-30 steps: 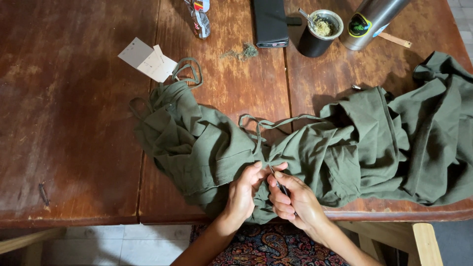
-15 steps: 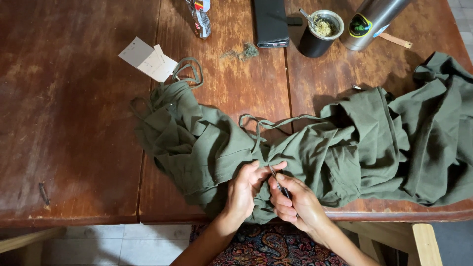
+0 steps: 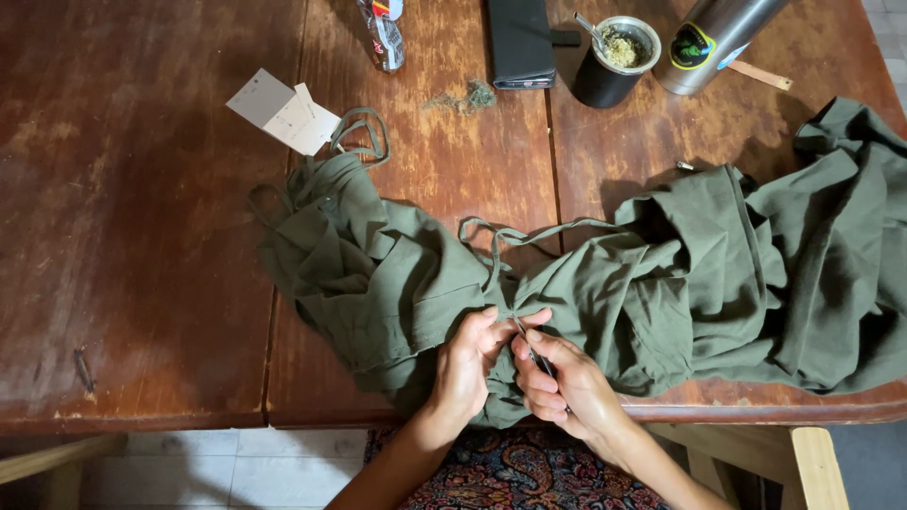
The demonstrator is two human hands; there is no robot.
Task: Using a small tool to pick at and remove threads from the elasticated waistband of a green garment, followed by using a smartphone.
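Observation:
An olive green garment with thin straps lies crumpled across a worn brown wooden table. My left hand pinches a fold of the fabric at the table's near edge. My right hand grips a thin dark metal tool, its tip against the cloth between my two thumbs. The two hands touch each other at the fingertips.
At the far edge stand a dark cup with a metal straw, a steel flask, a black case and a small bottle. White paper tags and a clump of green threads lie nearby. A patterned rug shows below.
My hands have barely shifted; the right hand's fingers moved slightly with the tool against the fabric. The garment lies as before.

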